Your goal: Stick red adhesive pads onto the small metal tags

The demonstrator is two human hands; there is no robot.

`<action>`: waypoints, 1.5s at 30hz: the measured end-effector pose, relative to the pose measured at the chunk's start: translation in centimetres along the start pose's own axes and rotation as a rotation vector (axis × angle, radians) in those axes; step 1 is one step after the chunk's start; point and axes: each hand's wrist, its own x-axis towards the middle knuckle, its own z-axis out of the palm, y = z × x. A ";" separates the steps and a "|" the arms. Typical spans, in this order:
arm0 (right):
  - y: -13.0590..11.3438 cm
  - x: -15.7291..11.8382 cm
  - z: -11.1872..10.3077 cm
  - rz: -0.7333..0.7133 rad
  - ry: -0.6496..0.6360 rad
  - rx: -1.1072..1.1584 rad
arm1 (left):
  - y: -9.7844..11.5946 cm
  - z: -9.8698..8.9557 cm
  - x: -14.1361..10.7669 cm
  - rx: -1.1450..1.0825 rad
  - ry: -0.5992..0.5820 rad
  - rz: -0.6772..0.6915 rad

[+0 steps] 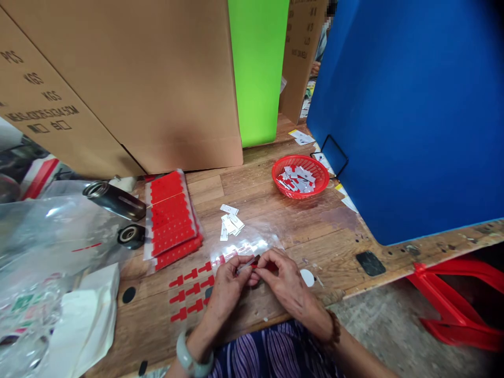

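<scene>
Nearer than the red basket [299, 195], the left hand [230, 286] and right hand [284, 279] pinch a small piece [255, 261] together — seemingly to steady it, though it's mostly hidden.

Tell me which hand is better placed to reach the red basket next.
Probably the right hand: the red basket stands ahead on that side, and the left hand is farther away. Both seem busy with a small piece.
</scene>
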 end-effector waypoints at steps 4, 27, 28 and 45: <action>-0.3 -0.3 -0.2 -0.039 0.043 -0.052 | 0.1 0.1 -0.2 -0.060 -0.018 -0.039; 0.1 0.3 0.5 -0.058 0.029 -0.254 | 0.0 -0.3 -0.2 -0.243 -0.026 -0.190; 0.1 0.2 0.6 -0.062 0.030 -0.259 | 0.0 -0.3 -0.3 -0.240 -0.023 -0.186; 0.1 0.1 1.0 -0.063 0.049 -0.423 | -1.0 0.1 -0.1 -0.248 0.048 -0.128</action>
